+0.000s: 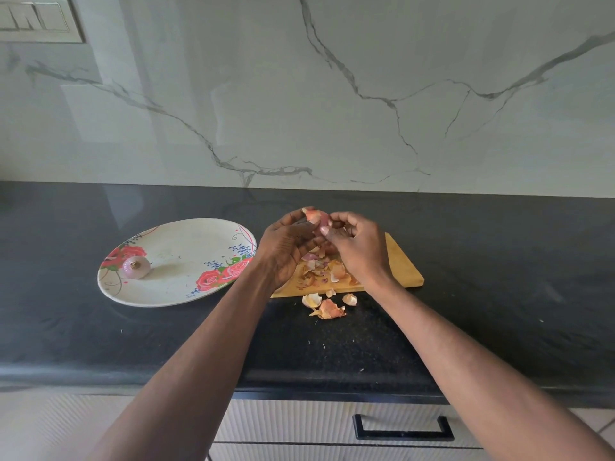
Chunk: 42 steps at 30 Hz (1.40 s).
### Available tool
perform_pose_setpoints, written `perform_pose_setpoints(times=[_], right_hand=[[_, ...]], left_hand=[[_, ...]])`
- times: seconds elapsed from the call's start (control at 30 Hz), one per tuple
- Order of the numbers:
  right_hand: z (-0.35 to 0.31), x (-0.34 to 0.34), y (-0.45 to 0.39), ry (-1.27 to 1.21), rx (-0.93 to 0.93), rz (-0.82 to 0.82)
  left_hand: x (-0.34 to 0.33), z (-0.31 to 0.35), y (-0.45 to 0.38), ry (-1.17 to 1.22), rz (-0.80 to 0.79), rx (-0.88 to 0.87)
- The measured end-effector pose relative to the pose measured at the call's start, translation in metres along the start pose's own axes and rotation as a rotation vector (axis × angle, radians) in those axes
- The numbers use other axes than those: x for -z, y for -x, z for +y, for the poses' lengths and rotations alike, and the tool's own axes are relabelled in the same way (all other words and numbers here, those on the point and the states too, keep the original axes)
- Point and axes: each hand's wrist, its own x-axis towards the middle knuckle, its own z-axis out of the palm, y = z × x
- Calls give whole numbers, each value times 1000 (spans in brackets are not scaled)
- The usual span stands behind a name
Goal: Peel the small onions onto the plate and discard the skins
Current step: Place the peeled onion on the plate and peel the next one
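My left hand [286,247] holds a small pinkish onion [316,217] above the wooden cutting board [404,267]. My right hand [357,244] pinches a flap of the onion's skin with thumb and fingers. One peeled purple onion [136,267] lies on the left part of the oval flowered plate [186,281]. Loose onion skins [327,271] are heaped on the board under my hands, and a few more skins [327,306] lie on the black counter just in front of the board.
The black stone counter [499,294] runs the full width, backed by a marble wall [332,94]. A switch panel [36,18] sits at the top left. Below the counter's front edge is a drawer with a black handle [402,430].
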Motion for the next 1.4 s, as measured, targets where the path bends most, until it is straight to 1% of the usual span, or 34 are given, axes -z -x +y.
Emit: perform_pose_setpoints(times=[0.1,0.17,0.33,0.53,0.67,0.77,0.83,0.9,0.97,1.13,1.3,1.4], right_hand=[[4,-2,1,80,105,90],[5,-1,1,80,123,119],[2,-1,1,78,54,88],[4,5,-4,-39,-108,133],[-1,7,-1,47,-74,25],[-4,8,-1,-33,-2,10],[-3,10,-4,-101,4,-71],[-3,10,-6,-80,22,-132],[-1,9,-8,-38,60,-115],[0,12,-7,-28,100,-36],[-3,11,-4,-14,99,-44],[-6,13,-3,-63,78,-43]], left_hand=[[0,0,0,7,6,16],[-1,1,1,9,-9,21],[-4,0,3,-27,-31,33],[-1,2,0,7,-7,44],[-1,4,0,0,-36,28],[0,5,1,-16,-51,24],[0,5,1,-36,-62,25],[1,5,2,-66,-67,28],[1,6,2,-76,-60,42],[0,7,4,-76,-31,58],[-1,8,5,-81,-14,60],[-1,8,5,-65,-22,64]])
